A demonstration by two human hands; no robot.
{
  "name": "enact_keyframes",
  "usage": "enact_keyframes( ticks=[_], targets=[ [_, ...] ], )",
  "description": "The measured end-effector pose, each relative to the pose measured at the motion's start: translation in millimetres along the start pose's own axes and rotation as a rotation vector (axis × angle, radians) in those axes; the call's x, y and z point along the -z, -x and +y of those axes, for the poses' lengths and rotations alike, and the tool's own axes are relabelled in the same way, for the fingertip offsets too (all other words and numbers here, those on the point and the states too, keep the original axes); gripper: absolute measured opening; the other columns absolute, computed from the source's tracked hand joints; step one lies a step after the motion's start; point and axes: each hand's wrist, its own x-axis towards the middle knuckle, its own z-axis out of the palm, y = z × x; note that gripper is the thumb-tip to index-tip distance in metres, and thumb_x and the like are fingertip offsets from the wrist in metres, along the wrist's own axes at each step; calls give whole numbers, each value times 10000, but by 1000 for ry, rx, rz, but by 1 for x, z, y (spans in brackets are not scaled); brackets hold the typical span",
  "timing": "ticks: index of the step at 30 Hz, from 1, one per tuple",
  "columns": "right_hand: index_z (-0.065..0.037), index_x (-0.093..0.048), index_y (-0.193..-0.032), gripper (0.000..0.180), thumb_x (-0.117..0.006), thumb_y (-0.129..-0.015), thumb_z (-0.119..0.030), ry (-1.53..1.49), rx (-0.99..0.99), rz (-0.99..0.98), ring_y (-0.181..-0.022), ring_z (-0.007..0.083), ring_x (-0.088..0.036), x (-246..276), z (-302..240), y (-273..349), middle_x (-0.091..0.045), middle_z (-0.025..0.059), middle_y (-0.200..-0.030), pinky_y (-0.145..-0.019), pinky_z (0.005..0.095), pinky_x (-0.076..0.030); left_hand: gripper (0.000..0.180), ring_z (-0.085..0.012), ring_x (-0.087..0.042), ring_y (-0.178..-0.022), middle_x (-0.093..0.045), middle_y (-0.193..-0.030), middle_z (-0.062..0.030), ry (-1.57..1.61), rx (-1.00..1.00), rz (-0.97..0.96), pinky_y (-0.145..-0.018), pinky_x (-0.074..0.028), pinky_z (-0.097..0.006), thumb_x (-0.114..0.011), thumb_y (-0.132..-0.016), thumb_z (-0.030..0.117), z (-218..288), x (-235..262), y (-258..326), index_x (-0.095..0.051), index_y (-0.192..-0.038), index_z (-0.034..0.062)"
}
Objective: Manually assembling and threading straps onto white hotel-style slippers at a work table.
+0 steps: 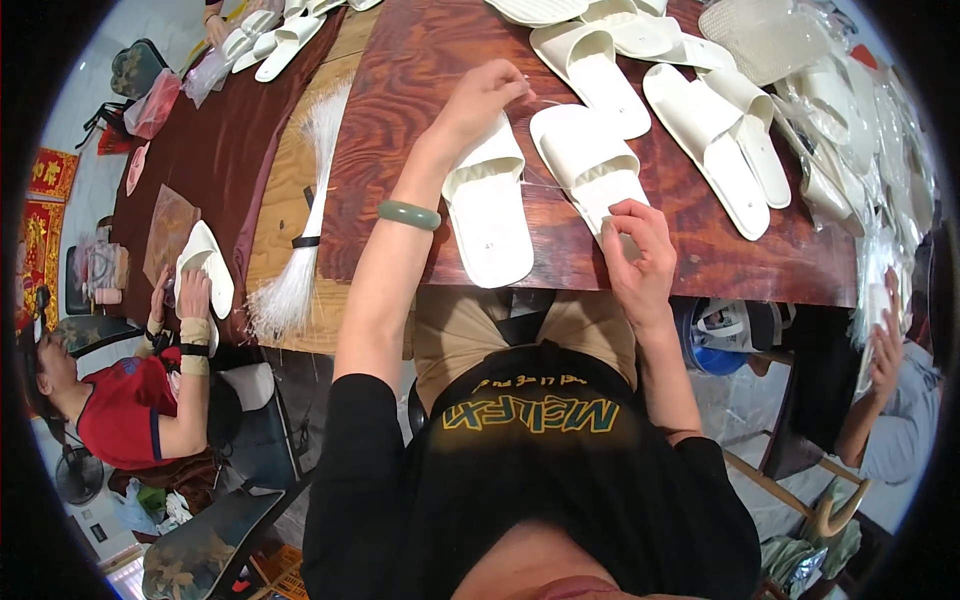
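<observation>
Two white slippers lie side by side before me on the reddish-brown wooden table: a left slipper (492, 245) and a right slipper (577, 145). My left hand (482, 105), below a green bangle (409, 214), is over the toe end of the left slipper. Its fingers are curled together, and what they pinch is too fine to make out. Beside the heel end of the right slipper, my right hand (642, 262) has thumb and forefinger pressed together; any thing between them is hidden. A thin pale strand (541, 185) shows between the two slippers.
More white slippers (710, 150) lie at the far right, beside slippers in clear plastic bags (830, 110). A bundle of white strands (316, 190) rests left of me. One co-worker (130, 400) handles a slipper on the left; another person's hand (884, 345) shows at right.
</observation>
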Motion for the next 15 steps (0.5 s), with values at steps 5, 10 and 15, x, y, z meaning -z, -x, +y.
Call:
enact_keyframes(
  ticks=[5, 10, 15],
  targets=[
    [-49, -583, -740, 66, -629, -706, -17, 142, 0, -86, -834, 250, -538, 10, -1, 4, -595, 73, -870, -746, 348, -382, 153, -88, -507, -772, -600, -836, -9, -155, -72, -209, -708, -410, -234, -537, -904, 169, 20, -17, -3, -571, -910, 20],
    [-51, -552, -687, 58, -607, -696, -35, 194, 17, -204, -790, 248, -521, 16, -3, -1, -579, 57, -834, -708, 356, -363, 186, -88, -490, -772, -560, -788, 2, -148, 14, -340, -701, -397, -228, -524, -907, 183, 23, -27, -7, -573, -897, 5],
    [-46, -548, -641, 73, -613, -662, -72, 86, -49, -387, -720, 271, -520, 18, -9, -1, -557, 76, -718, -683, 377, -360, 185, -81, -477, -722, -541, -778, 12, -287, 70, -352, -661, -398, -228, -521, -899, 181, 15, -32, -12, -571, -895, 3]
  ],
)
